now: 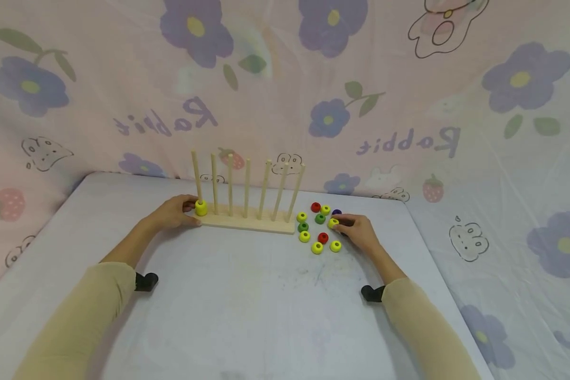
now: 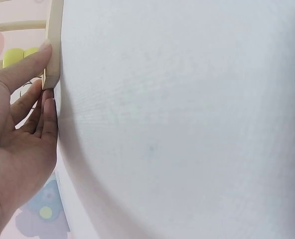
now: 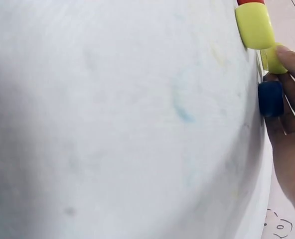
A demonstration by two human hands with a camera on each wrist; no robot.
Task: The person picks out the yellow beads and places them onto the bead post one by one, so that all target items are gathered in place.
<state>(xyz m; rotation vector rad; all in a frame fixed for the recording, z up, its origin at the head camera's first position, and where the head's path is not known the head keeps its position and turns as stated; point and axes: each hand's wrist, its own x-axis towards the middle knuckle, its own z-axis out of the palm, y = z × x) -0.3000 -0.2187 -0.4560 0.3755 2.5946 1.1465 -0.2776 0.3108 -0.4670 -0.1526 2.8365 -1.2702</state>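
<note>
The left hand (image 1: 174, 212) grips the wooden peg rack (image 1: 254, 222). Right of it, the right hand (image 1: 358, 231) pinches a yellow bead (image 1: 332, 224). It looks light, hard, maybe slippery; squeeze its sides.

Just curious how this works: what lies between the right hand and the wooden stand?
In the head view, yellow beads, green beads and a red bead lie between the right hand and the wooden stand.
</note>
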